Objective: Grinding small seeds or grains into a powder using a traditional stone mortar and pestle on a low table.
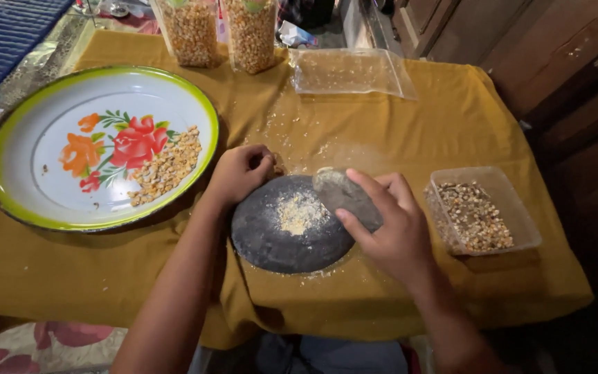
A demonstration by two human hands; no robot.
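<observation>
Grinding slab point(271, 239) between tray point(22, 201) at left and tub point(520, 221) at right.

Right hand point(390, 223) grips a grey stone point(344, 196), tilted, its low end on a round dark slab point(264, 239) w/ a small heap of crushed grain point(299, 211) in the middle. Left hand point(239, 173) is curled at the slab's upper-left edge, touching it. Counter has a mustard cloth point(451, 118). Left: big enamel plate point(29, 149), green rim, flower print, w/ corn kernels point(167, 166) on its right side. Right: clear plastic tub point(520, 221) of kernels. Far edge: two clear bags of corn point(250, 34), plus a flat near-empty bag point(347, 69).
</observation>
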